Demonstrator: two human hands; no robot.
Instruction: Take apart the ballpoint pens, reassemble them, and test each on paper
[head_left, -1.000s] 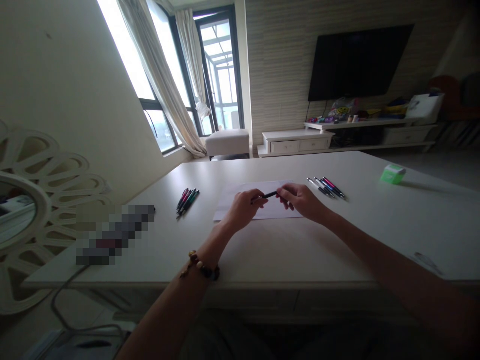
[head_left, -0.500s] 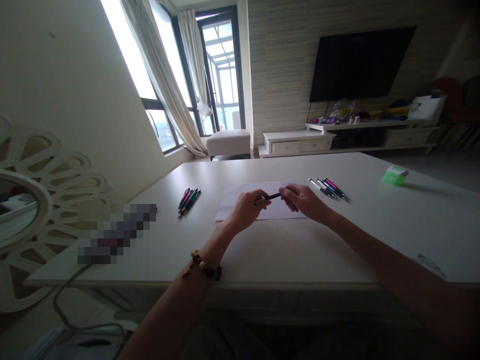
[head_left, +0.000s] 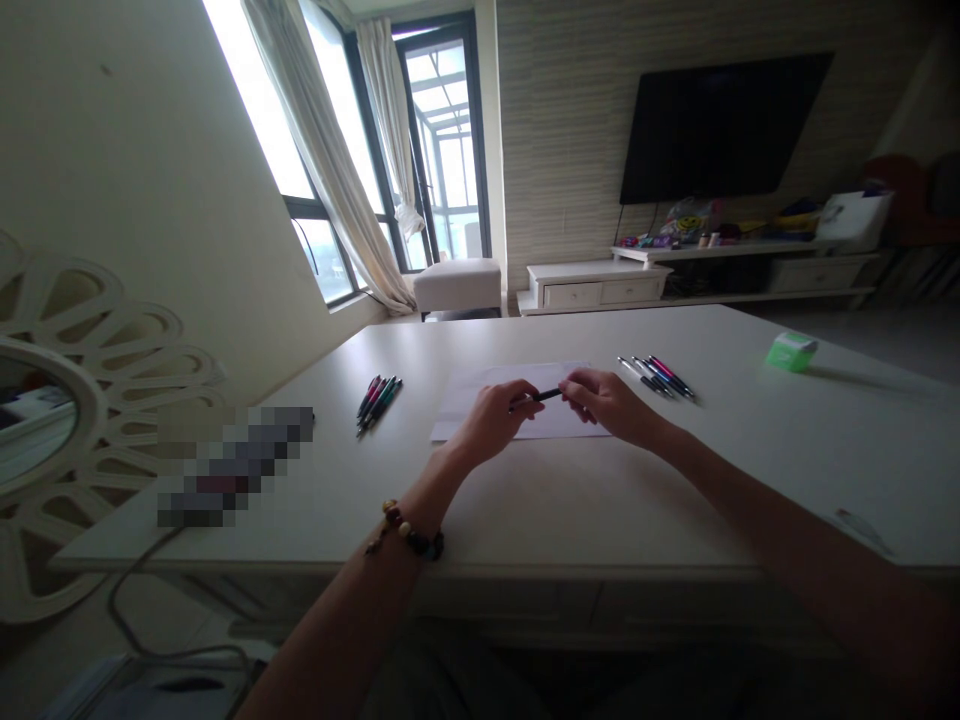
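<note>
Bare forearms [head_left: 810, 570], dark and cream beaded bracelet [head_left: 405, 530] on the left wrist [head_left: 431, 490]

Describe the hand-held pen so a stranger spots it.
On the white table, find the sheet of paper. Above it, a dark pen spans the left hand and right hand, the only pen held, while the other pens lie in a left group and a right group.

Your pen [head_left: 546, 396] is black, lying over a white paper sheet [head_left: 480, 395] on a cream table [head_left: 600, 510]. Your bracelet [head_left: 411, 535] mixes dark and cream beads. The pens [head_left: 379, 404] to your left show pink and teal, the box [head_left: 791, 352] is bright green, and the wallpaper [head_left: 562, 130] has fine horizontal stripes.
</note>
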